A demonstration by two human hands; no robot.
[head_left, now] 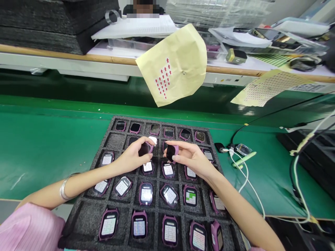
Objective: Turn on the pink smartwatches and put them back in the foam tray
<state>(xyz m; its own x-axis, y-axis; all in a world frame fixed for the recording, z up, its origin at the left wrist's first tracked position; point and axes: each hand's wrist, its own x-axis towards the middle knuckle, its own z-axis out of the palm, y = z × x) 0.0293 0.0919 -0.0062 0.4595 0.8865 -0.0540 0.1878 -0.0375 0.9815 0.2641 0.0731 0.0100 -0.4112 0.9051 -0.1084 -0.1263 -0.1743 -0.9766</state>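
Note:
My left hand is closed on a purple smartwatch case with a dark screen, gripped between thumb and fingers. My right hand pinches another dark-screened purple watch case, tilted on its side. Both hands are above a black foam tray divided into square compartments. Most compartments hold purple watches; those in the back row, such as one watch, have dark screens. Nearer me, several screens are lit with white pages, like this watch, while one watch shows green blocks.
The tray lies on a green bench mat. To its right are a white cable, a small black device and a light green tool. Yellow sticker sheets hang from the shelf, which bears black foam blocks and papers.

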